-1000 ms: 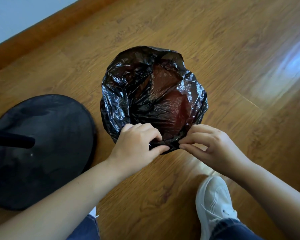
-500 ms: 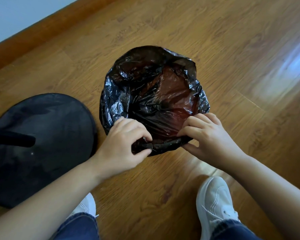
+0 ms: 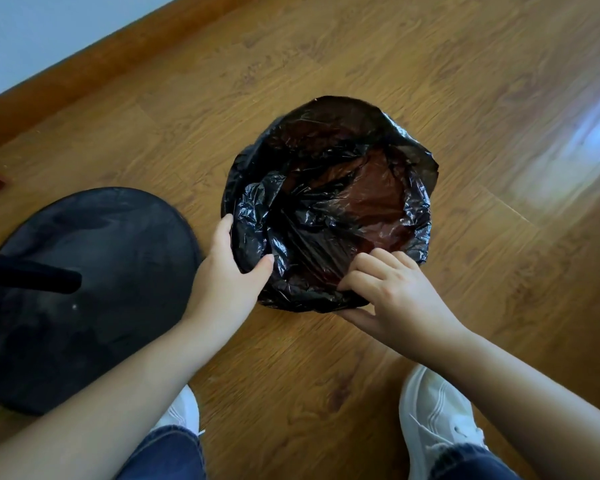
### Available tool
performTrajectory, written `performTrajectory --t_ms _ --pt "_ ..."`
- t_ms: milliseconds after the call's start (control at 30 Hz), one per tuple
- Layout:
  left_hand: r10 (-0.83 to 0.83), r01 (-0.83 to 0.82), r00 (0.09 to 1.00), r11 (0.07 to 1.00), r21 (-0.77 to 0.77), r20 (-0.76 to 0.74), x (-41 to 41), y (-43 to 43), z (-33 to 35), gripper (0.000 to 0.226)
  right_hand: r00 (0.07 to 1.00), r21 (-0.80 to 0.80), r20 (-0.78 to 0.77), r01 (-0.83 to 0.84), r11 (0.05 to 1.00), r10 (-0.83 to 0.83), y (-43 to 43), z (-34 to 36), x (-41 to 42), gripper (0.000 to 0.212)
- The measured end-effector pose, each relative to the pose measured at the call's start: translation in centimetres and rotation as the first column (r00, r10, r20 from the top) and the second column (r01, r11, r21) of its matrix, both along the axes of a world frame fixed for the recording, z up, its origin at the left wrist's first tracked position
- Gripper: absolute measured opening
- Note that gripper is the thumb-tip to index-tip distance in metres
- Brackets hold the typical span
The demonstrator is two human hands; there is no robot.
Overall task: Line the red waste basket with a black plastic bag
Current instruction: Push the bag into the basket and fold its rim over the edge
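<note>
A crinkled black plastic bag [image 3: 312, 216] covers the red waste basket on the wooden floor; the basket's red shows only as a dark red tint through the thin plastic [image 3: 378, 202]. The bag's edge is folded down over the rim all around. My left hand [image 3: 229, 271] grips the bag at the near-left side of the rim, thumb inside, fingers outside. My right hand [image 3: 392, 296] pinches the bag at the near rim, fingers curled on top and thumb under the edge.
A round black stand base [image 3: 84, 289] with a dark pole lies on the floor just left of the basket, close to my left wrist. My two white shoes [image 3: 437, 417] are below. A wooden skirting board [image 3: 84, 74] runs along the far left wall.
My left hand has slid from the near rim round to the left side of the basket. The right hand stays at the near rim. The bag's edge now sits lower over the rim.
</note>
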State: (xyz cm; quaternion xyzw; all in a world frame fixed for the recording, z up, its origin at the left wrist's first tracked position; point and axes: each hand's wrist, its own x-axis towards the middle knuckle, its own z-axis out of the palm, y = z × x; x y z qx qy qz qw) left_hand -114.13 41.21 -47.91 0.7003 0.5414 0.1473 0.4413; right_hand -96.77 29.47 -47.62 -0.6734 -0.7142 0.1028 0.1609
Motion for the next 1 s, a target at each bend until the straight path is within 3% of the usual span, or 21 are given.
performTrajectory --t_ms 100,233,333,433,567,800,1000 --pt "-0.027 0.028 0.998 1.000 -0.014 0.063 0.2 0.4 -0.2 0.070 0.996 -0.027 -0.060 -0.061 0.998 0.059 0.0 0.8 0.4 0.031" --pt "-0.126 0.123 0.990 0.991 0.045 0.059 -0.1 0.7 0.3 0.065 0.997 -0.020 -0.073 0.003 1.000 -0.005 0.4 1.5 1.3 0.040" --pt "-0.208 0.202 0.976 0.976 0.084 0.070 -0.3 0.4 0.7 0.064 0.998 -0.221 -0.066 -0.012 0.975 -0.003 0.8 0.6 0.9 0.051" --pt "-0.254 0.248 0.965 0.963 0.102 0.057 -0.3 0.4 0.8 0.064 1.000 -0.450 -0.023 -0.022 0.893 0.013 0.7 -1.4 0.1 0.062" --pt "-0.302 0.294 0.952 0.948 0.126 0.055 0.1 0.5 1.1 0.065 0.999 -0.589 0.025 -0.001 0.808 0.019 0.6 -3.5 0.2 0.068" --pt "-0.316 0.306 0.944 0.946 0.111 0.090 0.5 0.3 1.3 0.064 0.999 -0.703 0.044 0.033 0.711 -0.003 1.5 -5.9 0.4 0.069" --pt "-0.298 0.289 0.938 0.954 0.076 0.177 0.7 -0.1 1.5 0.063 0.999 -0.728 0.036 0.049 0.684 -0.033 2.1 -6.7 0.3 0.066"
